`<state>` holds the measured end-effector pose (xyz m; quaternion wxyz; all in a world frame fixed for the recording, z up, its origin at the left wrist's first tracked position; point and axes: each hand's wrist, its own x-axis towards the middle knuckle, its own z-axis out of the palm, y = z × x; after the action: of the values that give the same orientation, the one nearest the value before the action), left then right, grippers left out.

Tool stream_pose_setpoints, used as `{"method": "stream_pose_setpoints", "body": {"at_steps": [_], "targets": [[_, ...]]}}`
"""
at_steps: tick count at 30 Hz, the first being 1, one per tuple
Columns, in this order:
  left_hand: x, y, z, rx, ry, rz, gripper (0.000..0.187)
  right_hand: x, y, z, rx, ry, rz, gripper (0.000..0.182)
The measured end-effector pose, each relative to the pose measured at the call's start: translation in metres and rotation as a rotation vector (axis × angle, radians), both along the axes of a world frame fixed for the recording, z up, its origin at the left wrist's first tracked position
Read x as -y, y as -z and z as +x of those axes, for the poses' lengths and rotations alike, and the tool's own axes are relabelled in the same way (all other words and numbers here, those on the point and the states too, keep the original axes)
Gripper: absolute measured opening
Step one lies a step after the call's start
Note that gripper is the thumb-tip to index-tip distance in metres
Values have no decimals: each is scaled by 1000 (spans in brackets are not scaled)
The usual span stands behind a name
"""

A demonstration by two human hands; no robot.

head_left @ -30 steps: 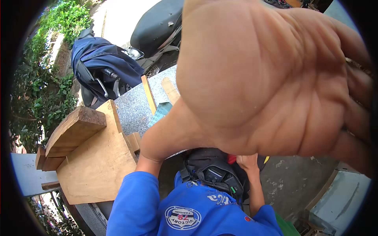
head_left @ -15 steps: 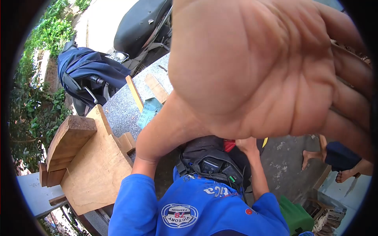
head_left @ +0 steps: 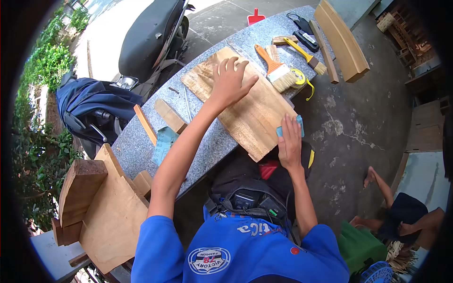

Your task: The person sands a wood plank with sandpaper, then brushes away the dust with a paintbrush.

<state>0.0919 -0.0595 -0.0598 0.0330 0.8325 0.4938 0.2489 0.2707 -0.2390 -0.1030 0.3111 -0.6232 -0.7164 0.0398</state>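
A flat wooden board (head_left: 255,113) lies slanted across the granite-topped table, its near end jutting past the front edge. My left hand (head_left: 230,85) is over the board's upper part, fingers spread and holding nothing. At the board's right near edge, my right hand (head_left: 289,146) presses a piece of blue sandpaper (head_left: 301,126) against the wood, fingers laid over it. Another blue sandpaper sheet (head_left: 163,143), with printed numbers, rests on the table beside my left forearm. Close by are a wood block (head_left: 170,116) and a thin wood strip (head_left: 145,125).
On the granite table (head_left: 130,158) are a wide paintbrush (head_left: 276,68), a narrower brush (head_left: 306,56) and a yellow tape measure (head_left: 298,77). A curved wooden piece (head_left: 342,42) stands far right. A motorbike (head_left: 151,37) is beyond; another person's leg (head_left: 382,186) shows at right.
My left hand has dropped from right before the camera to the board, uncovering the table. My right hand has moved up and forward to the board's edge with the sandpaper.
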Motion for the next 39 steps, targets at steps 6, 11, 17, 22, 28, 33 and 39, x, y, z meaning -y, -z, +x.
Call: {"method": "stream_pose_setpoints", "body": {"at_steps": [6,11,17,22,28,33,39], "targets": [[4,42,-10,-81,-40,15,57,17,-7,-12,60,-334,-121,58],[5,42,-11,-58,-43,0,57,17,-13,-28,64,-321,-66,61],[7,43,-11,-67,-30,-4,57,11,-4,-8,27,-162,-50,63],[4,40,-12,-77,-31,1,57,20,-2,-11,20,-297,-64,61],[5,38,-12,-60,-27,-51,59,36,-4,-29,66,-606,-152,56],[7,42,-12,-63,-23,-27,58,12,4,-17,-33,-162,14,59],[2,40,-17,-68,2,0,57,17,0,-13,6,-245,-56,60]]}}
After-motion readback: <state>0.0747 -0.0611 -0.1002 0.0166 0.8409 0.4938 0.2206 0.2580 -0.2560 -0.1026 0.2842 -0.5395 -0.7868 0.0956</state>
